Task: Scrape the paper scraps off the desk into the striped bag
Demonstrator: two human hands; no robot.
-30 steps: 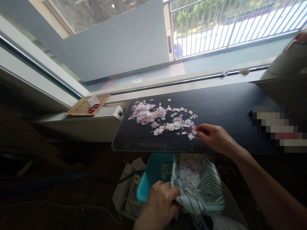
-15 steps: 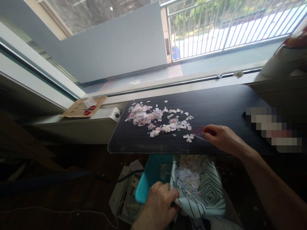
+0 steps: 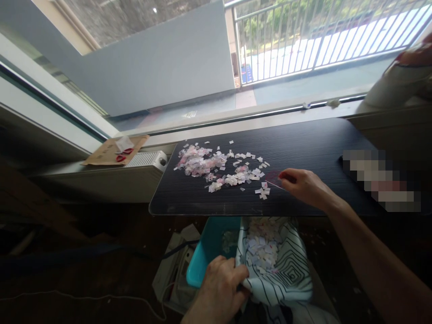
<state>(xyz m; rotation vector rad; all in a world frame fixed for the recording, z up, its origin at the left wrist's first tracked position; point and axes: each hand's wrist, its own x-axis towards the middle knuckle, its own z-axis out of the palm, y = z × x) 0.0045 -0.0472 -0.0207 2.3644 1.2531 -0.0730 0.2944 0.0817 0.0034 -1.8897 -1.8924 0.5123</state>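
My right hand (image 3: pixel 302 186) is over the dark tabletop (image 3: pixel 303 144), its fingers pinched on a thin, clear, reddish-tinted sheet (image 3: pixel 272 176). The sheet's left edge is beside a small cluster of paper scraps (image 3: pixel 263 191). Farther left, a larger pile of white and pink paper scraps (image 3: pixel 199 161) lies spread out. Below the table edge, my left hand (image 3: pixel 222 281) is closed on the near left rim of a striped cloth-lined container (image 3: pixel 293 270). More paper scraps (image 3: pixel 261 249) lie inside it. Part of the left fingers is hidden by the cloth.
A turquoise bin (image 3: pixel 195 270) stands against the container's left side. Red-handled scissors (image 3: pixel 124 154) and a clear bag lie on a brown envelope (image 3: pixel 104 153) by the window. A white heater (image 3: pixel 148 159) adjoins the table's left end. A cable (image 3: pixel 111 297) crosses the floor.
My right hand has shifted slightly left and away with the clear sheet. My left hand keeps its hold on the cloth-lined container. The whole view has shifted a little.
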